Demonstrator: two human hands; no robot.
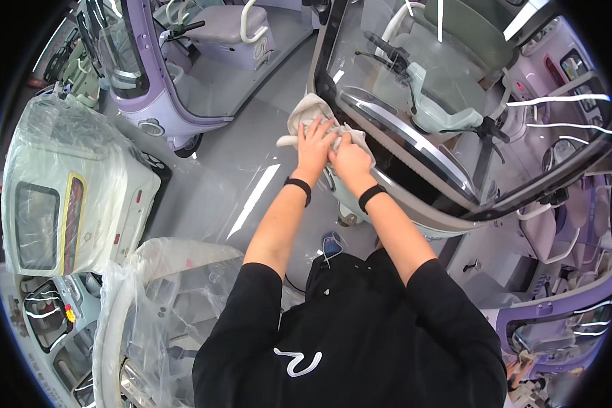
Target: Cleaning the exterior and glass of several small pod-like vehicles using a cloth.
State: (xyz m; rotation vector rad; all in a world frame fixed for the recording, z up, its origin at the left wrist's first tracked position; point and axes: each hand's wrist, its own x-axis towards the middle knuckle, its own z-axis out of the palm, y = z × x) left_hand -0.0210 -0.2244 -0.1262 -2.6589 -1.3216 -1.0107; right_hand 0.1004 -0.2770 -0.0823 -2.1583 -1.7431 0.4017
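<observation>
A crumpled off-white cloth [311,108] is bunched under both my hands at the front left corner of a pale green cabin scooter [334,183]. My left hand [316,145] lies on the cloth with its fingers bent into the folds. Beside it, my right hand [352,160] grips the cloth's right part, its fingertips partly hidden. The cloth is close to the windshield's dark lower frame [418,186] and a silver trim strip [413,140]. Through the windshield I see a handlebar [387,53] and a green seat [438,76].
A lilac cabin scooter [153,109] stands ahead on the left. Plastic film covers a pale green vehicle [97,204] at left and another vehicle [115,316] behind it. At lower right, another person's hand [523,364] shows near a purple vehicle [510,326]. The grey floor [204,188] reflects ceiling lights.
</observation>
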